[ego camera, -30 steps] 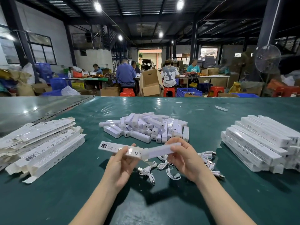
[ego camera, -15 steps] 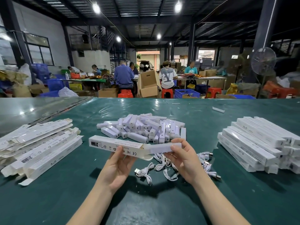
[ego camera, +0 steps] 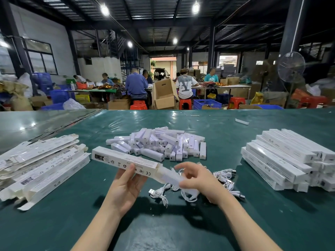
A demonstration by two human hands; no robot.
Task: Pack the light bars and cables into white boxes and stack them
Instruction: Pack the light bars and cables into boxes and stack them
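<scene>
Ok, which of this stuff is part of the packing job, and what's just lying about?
Part of the job: white box in left hand; light bar in right hand, partly boxed; pile of light bars; cables; open boxes, left; stack of closed boxes, right.
Lying about: white scrap beyond the pile; cardboard carton, fan, red stool behind.

Table (ego camera: 181,225): dark green glossy cover. Left: loose pile of long white cartons (ego camera: 41,165), end flaps open, overlapping at slight angles. Centre, far side: jumbled heap of short white light bars (ego camera: 159,144). Just nearer than the heap: tangle of white USB cables (ego camera: 226,178) on the cover. Right: stack of closed white boxes (ego camera: 282,160), several layers, roughly parallel. Far back: small white scrap (ego camera: 242,121), well apart from the piles.
</scene>
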